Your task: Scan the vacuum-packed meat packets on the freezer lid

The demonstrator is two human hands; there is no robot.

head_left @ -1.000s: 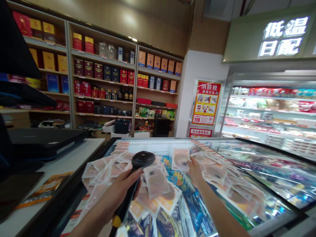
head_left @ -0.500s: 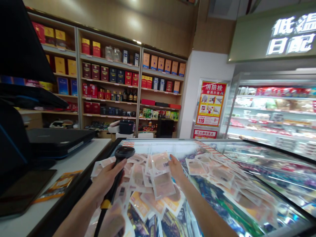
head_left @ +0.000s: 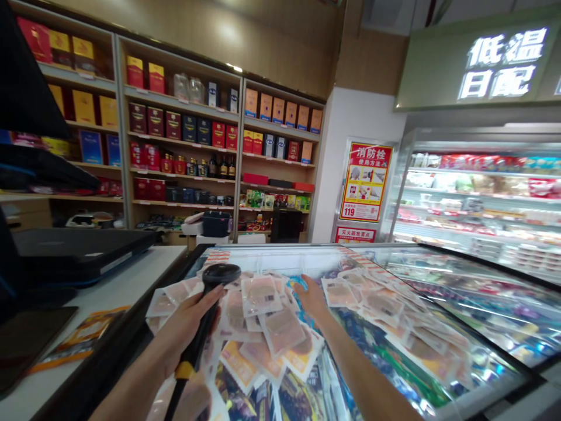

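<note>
Right hand (head_left: 310,295): pinching clear-wrapped packet (head_left: 260,295) second ago, carrying it leftward half second ago — now fingers off it, loosely curled over blue bags (head_left: 304,310) between piles. Packet gone from that gap, now resting on top of left pile (head_left: 283,333), barcode side up. Scanner (head_left: 221,273) in left hand (head_left: 199,307) shifted left since second ago — head away from pile's middle, packets there uncovered.

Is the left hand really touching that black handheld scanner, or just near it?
Touching. The head view shows the left hand closed around the handle of the black scanner, thumb against it just below the head.
</note>
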